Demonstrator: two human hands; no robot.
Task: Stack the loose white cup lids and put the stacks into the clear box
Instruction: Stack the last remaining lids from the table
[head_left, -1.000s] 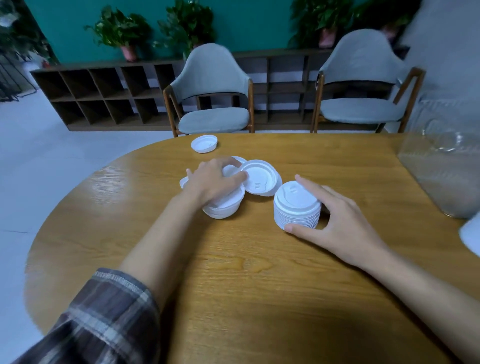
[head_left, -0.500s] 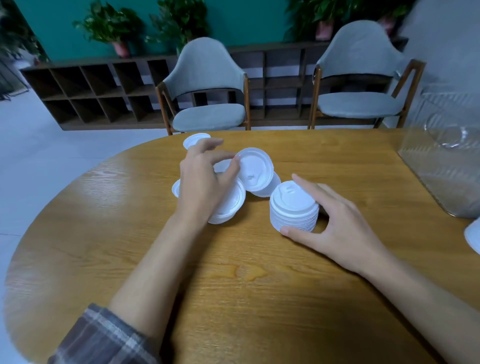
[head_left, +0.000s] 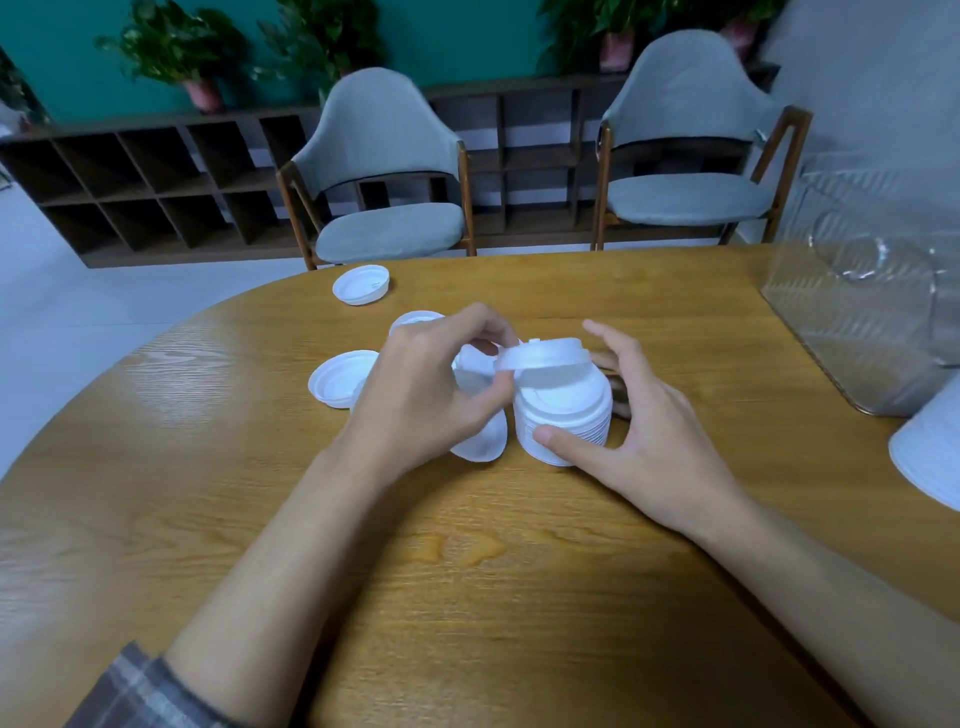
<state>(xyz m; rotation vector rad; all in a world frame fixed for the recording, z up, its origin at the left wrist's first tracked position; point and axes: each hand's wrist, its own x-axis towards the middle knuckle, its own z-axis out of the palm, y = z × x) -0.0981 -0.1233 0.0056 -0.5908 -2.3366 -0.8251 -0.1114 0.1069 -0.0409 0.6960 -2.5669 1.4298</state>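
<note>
A stack of white cup lids stands at the middle of the wooden table. My right hand curls round the stack, thumb on its front and fingers behind it. My left hand pinches a single white lid and holds it just above the stack's top. Loose lids lie around: one upside down left of my left hand, one near the far edge, others partly hidden under my left hand. The clear box stands at the right.
A white lid-like object pokes in at the right edge below the clear box. Two grey chairs stand behind the table, with a dark shelf unit and potted plants along the teal wall.
My left hand lifted one lid off the loose pile and carried it right, over the stack. My right hand stayed round the stack. The camera tilted slightly.
</note>
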